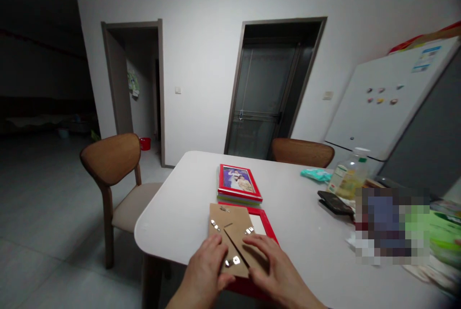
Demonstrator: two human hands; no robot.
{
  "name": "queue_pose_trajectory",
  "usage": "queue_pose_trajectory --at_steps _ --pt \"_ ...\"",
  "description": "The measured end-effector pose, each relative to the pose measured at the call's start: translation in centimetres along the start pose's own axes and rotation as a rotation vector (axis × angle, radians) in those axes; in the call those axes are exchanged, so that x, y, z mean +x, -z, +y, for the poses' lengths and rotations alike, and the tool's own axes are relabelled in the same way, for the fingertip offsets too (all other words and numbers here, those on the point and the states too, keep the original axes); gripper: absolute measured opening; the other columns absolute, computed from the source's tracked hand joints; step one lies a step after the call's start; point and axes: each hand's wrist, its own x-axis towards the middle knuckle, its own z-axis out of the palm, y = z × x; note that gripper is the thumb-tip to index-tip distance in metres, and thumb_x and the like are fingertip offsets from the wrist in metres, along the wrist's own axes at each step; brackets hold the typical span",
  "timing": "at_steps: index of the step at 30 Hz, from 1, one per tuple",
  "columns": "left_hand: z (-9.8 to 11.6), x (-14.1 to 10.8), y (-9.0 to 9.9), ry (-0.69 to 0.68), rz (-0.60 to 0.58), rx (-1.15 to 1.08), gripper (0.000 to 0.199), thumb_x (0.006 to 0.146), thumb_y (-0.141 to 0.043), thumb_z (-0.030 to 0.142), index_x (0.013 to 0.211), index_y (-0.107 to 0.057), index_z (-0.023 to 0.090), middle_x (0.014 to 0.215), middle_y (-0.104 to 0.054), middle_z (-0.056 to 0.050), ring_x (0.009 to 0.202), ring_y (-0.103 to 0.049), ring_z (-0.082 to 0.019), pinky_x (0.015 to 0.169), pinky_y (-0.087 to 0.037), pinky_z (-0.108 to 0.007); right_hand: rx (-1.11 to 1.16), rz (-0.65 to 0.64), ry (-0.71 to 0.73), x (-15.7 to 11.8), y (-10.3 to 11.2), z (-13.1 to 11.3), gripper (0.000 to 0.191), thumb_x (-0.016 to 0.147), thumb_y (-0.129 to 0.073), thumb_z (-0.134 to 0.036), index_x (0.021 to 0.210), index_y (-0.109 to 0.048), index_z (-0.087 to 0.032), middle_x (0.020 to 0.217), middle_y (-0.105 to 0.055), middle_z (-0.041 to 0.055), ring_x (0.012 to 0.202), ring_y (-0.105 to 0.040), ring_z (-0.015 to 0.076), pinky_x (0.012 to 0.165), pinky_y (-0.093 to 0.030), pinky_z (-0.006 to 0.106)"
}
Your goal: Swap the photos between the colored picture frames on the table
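Note:
A brown picture-frame backing board (pixel 219 220) with metal clips and a slanted slit lies over a red picture frame (pixel 269 226), covering much of it. My left hand (pixel 207 263) grips the board's lower left edge, fingers curled on top and thumb at the near edge. On the right side, my right hand (pixel 272 265) holds the board between bent fingers and thumb. A white strip shows inside the frame at the board's right. Just beyond sits a stack of picture frames, the top one a red framed photo (pixel 237 180).
White table (pixel 173 208) with a rounded left corner. To the right are a black phone-like object (pixel 334 203), a plastic bottle (pixel 347 174) of yellowish contents, a teal packet (pixel 317 175) and a blurred patch. Wooden chairs stand at left (pixel 111 160) and behind (pixel 302 151).

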Motion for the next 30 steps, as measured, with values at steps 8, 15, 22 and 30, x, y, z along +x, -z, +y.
queue_pose_trajectory --at_steps 8,15,22,30 --pt "2.5 1.9 -2.2 0.036 -0.153 -0.015 0.025 0.065 -0.061 0.016 0.089 -0.059 0.014 0.109 -0.056 -0.012 0.101 -0.05 -0.025 0.087 -0.04 -0.036 -0.146 0.032 -0.037 -1.1 0.4 5.6 0.037 0.057 -0.046 -0.018 0.092 -0.061 -0.02 0.103 -0.055 0.0069 0.099 -0.047 0.0214 0.089 -0.033 0.033" --pt "1.7 1.3 -2.6 0.012 -0.153 0.01 0.02 0.072 -0.053 0.021 0.091 -0.058 0.018 0.11 -0.056 -0.008 0.104 -0.048 -0.023 0.095 -0.027 -0.042 -0.377 0.063 0.017 -0.2 -0.9 5.8 0.036 0.062 -0.047 -0.02 0.095 -0.061 -0.018 0.103 -0.055 0.0094 0.097 -0.047 0.0225 0.083 -0.035 0.035" --pt "0.9 0.4 -2.5 -0.036 -0.185 -0.019 0.047 0.064 -0.063 0.031 0.106 -0.051 0.013 0.121 -0.048 -0.014 0.115 -0.038 -0.026 0.099 -0.021 -0.045 -0.428 -0.058 0.213 -1.3 -0.4 3.8 0.031 0.075 -0.044 -0.026 0.103 -0.056 -0.027 0.115 -0.049 0.0061 0.106 -0.04 0.0215 0.088 -0.031 0.037" --pt "0.2 0.5 -3.1 -0.046 -0.179 -0.019 0.042 0.061 -0.068 0.031 0.096 -0.054 0.013 0.121 -0.047 -0.014 0.115 -0.038 -0.025 0.099 -0.024 -0.045 -0.361 -0.178 0.314 -2.1 -0.4 2.4 0.019 0.076 -0.045 -0.028 0.089 -0.06 -0.027 0.106 -0.051 0.0035 0.103 -0.04 0.02 0.087 -0.031 0.037"
